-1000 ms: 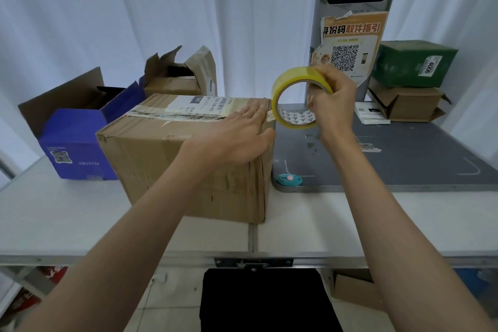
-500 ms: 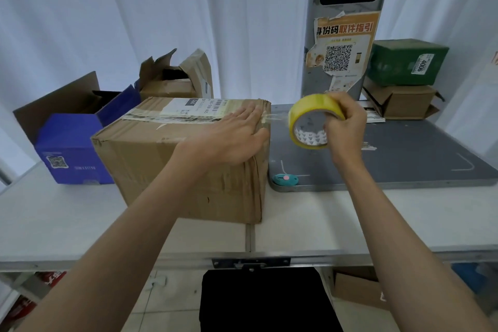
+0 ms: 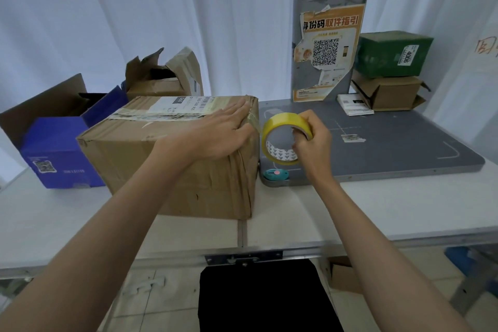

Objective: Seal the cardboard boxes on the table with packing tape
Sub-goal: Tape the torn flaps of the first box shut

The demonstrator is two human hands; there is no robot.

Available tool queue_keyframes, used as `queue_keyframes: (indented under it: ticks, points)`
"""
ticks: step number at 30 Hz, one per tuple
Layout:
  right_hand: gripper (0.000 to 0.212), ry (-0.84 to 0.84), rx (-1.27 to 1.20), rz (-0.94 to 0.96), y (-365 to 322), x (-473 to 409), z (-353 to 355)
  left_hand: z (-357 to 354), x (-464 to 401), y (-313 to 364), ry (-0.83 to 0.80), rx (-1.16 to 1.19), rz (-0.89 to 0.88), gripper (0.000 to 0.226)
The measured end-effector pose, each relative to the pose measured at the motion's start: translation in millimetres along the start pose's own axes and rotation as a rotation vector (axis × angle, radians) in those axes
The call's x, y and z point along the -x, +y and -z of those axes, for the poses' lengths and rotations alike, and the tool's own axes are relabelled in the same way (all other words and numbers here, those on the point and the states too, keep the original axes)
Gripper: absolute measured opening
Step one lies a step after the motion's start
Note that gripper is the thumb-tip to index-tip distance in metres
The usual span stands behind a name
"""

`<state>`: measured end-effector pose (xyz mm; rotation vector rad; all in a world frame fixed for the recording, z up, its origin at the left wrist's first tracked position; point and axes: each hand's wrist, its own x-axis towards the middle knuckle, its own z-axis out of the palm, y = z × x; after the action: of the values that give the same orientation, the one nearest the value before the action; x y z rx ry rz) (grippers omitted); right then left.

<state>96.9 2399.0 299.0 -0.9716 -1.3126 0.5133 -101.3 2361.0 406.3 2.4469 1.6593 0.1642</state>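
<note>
On the counter (image 3: 377, 213) the brown box (image 3: 172, 164), long axis running left to right, looks partly taped—the left hand (image 3: 215, 135) lies flat on its right top edge, the right hand (image 3: 312, 143) grips the upright tape roll (image 3: 283, 140) just beside it—while two open boxes (image 3: 62, 143) behind appear unsealed.

Head view, downward over near table (image 3: 404, 213)

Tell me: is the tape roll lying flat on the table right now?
No: the right hand holds the yellow tape roll upright in the air beside the cardboard box.
</note>
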Motion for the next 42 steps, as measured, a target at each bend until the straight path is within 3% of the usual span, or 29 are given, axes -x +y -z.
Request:
queue_keyframes:
  ticks: [5, 9, 11, 13, 15, 17, 20, 24, 27, 31, 35, 38, 39, 42]
  points:
    - [0.018, -0.265, -0.079, -0.157, 14.1, 11.7, 2.6, 4.9, 0.7, -5.5, -0.015, 0.041, 0.024, 0.061]
    - [0.047, -0.52, -0.225, -0.305, 21.4, 14.0, 16.8, 10.6, 2.7, -11.1, -0.02, 0.053, 0.035, 0.06]
    - [0.071, -0.543, -0.265, -0.388, 21.6, 10.2, 20.4, 11.0, 3.6, -11.4, -0.022, 0.054, 0.032, 0.06]
    - [0.082, -0.52, -0.209, -0.461, 24.0, 5.9, 17.8, 10.0, 3.9, -11.1, -0.014, 0.041, 0.029, 0.06]
    - [0.071, -0.485, -0.073, -0.44, 27.5, 1.9, 13.6, 9.1, 4.1, -11.8, -0.006, 0.034, 0.029, 0.06]
    - [0.045, -0.469, 0.068, -0.377, 33.3, -2.9, 12.6, 8.7, 4.1, -12.5, -0.005, 0.032, 0.025, 0.061]
    - [0.019, -0.609, 0.219, -0.352, 41.1, -8.7, 14.3, 9.4, 4.5, -12.9, -0.005, 0.032, 0.022, 0.061]
    - [0.023, -0.799, 0.476, -0.244, 41.0, -11.5, 6.9, 12.0, 6.8, -13.8, -0.011, 0.052, 0.017, 0.06]
    - [0.015, -0.831, 0.487, -0.257, 40.9, -16.1, 4.4, 15.8, 12.0, -18.5, 0.006, 0.084, 0.012, 0.061]
    - [0.019, -0.903, 0.504, -0.244, 38.8, -21.4, 6.0, 14.4, 22.6, -19.6, 0.106, 0.094, -0.021, 0.068]
    - [0.014, -0.852, 0.625, -0.263, 38.2, -34.8, 9.1, 7.4, 29.0, -10.5, 0.36, 0.036, -0.043, 0.065]
    - [0.005, -0.695, 0.591, -0.256, 32.0, -43.6, 14.5, -6.4, 37.2, 21.2, 0.68, 0.227, -0.163, 0.027]
    - [0.012, -0.603, 0.498, -0.276, 26.8, -46.3, 16.3, -15.7, 41.1, 36.2, 0.742, 0.321, -0.163, 0.015]
    - [0.014, -0.338, 0.156, -0.321, 7.5, -54.9, 23.5, -54.0, 50.4, 77.8, 0.67, 0.72, -0.034, 0.011]
